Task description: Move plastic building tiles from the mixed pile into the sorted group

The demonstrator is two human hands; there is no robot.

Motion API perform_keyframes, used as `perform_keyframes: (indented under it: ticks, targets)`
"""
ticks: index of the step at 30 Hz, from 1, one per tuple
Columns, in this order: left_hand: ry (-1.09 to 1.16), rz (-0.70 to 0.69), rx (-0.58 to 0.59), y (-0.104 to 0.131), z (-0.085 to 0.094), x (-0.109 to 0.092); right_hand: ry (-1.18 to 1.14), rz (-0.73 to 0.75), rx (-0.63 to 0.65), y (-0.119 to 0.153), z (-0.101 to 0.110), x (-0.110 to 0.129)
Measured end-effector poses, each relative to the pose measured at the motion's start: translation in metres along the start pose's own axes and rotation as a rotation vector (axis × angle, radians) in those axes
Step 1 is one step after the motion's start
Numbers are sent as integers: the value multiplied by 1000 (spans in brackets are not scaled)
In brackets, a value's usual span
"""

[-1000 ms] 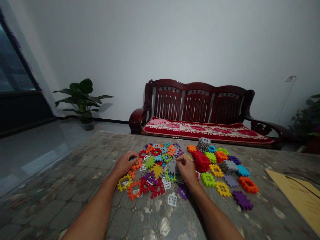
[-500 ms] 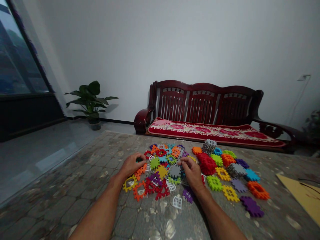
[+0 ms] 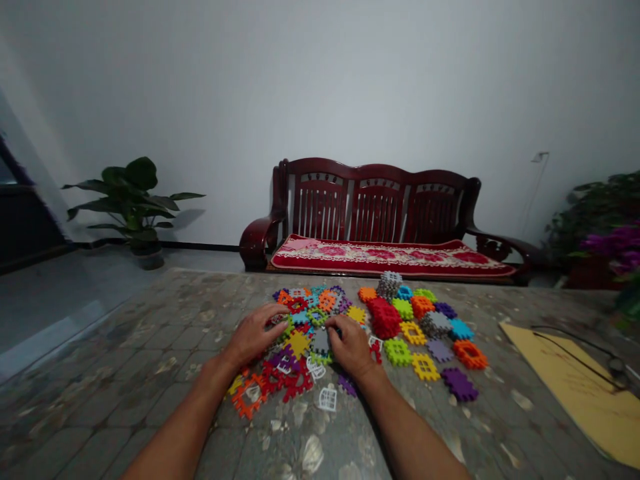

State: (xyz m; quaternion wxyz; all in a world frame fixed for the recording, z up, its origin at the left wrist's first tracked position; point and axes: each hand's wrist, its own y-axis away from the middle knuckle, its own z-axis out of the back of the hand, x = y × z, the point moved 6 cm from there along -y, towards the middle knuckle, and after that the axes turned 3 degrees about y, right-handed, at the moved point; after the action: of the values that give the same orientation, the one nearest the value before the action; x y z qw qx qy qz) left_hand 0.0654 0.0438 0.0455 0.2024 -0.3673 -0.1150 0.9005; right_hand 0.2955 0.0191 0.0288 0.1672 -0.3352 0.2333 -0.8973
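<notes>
Taking the red stack [image 3: 385, 319] as the landmark, both of the person's hands work to the left of it, low over a loose heap of toothed plastic pieces on the patterned desk [image 3: 145, 380]. The right hand [image 3: 351, 343] is the closer one, just left of the red stack, palm turned down, its fingers bent and the thumb drawn near the forefinger, so the grip is narrow; the tips lie at the upper right edge of a grey piece [image 3: 320, 342], left of the red stack (whether they pinch it or merely rest on it, I cannot tell). The left hand [image 3: 256, 331] is farther left of the red stack, back of the hand up, fingers stretched over the heap towards it with the thumb below them and a modest gap between; I cannot tell whether that grip has a piece in it. Both forearms come in from the near side and slant inward. Between the hands, left of the red stack, a yellow piece [image 3: 299, 345] lies flat, while a white window frame [image 3: 327, 399] lies nearer the person than the stack and to its left. Just beyond the red stack stands a grey stack [image 3: 389, 285]
</notes>
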Motion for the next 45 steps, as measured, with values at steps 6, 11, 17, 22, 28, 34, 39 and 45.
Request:
perform_keyframes:
  ticks: [6,11,17,22,28,34,39,45]
  targets:
    - [-63,-16,110,-1,-23,-1,-40,3,-12,0,-1,-2]
    - [-138,-30,86,-1,-25,-2,-67,-1,-16,0,-2,-3]
    - [-160,-11,80,0,-25,-6,-95,-11,-11,1,-4,-7]
    - [-189,4,72,0,-27,-9,-76,-3,1,1,-5,-6]
    - [-254,71,62,-1,-32,-12,-11,53,34,-1,-5,0]
    - [-223,112,20,-3,-30,-6,16,87,91,0,-11,0]
    - [-206,148,29,-4,-24,0,27,67,77,0,-8,-1]
    - [-221,253,-19,-2,2,10,93,82,98,0,-8,3]
